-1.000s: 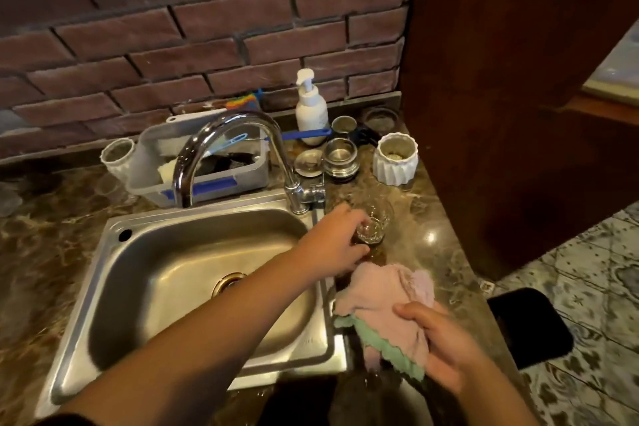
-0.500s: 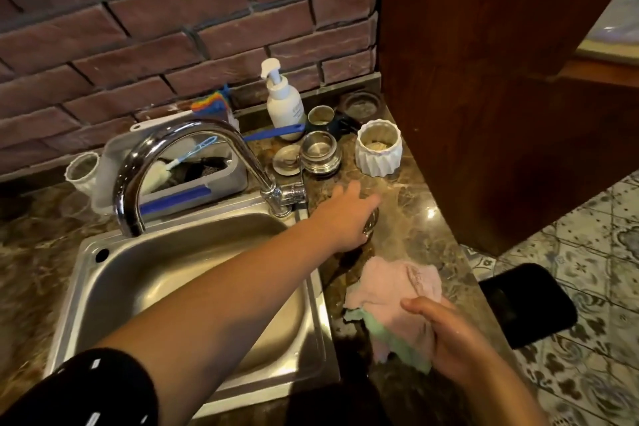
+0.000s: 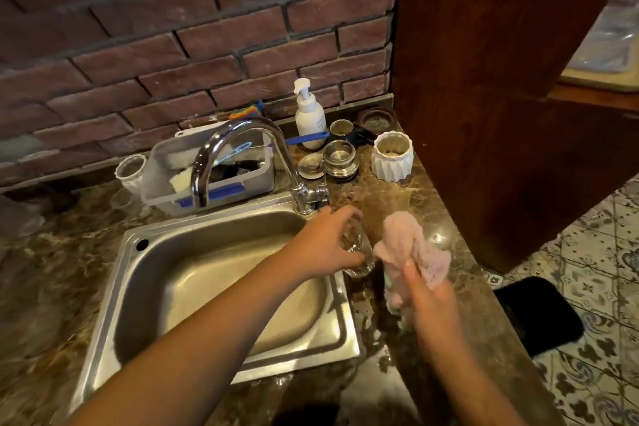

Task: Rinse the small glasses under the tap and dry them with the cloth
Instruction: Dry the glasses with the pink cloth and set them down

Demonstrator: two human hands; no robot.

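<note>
A person's left hand [image 3: 325, 245] curls fingers and thumb round a small clear glass [image 3: 363, 247], held over the right rim of the steel sink [image 3: 342, 339], near the base of the chrome tap [image 3: 242, 130]. The right hand [image 3: 432, 304] clutches a bunched pink cloth [image 3: 408, 239] just beside the glass. To dry well, the cloth probably needs pushing inside the glass and twisting, with a firm left grip on the slippery walls

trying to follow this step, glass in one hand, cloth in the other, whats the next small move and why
Probably bring the pink cloth to the small glass and wipe it: the left hand grips the glass, the right hand holds the cloth bunched right beside it, and no water shows at the tap.
</note>
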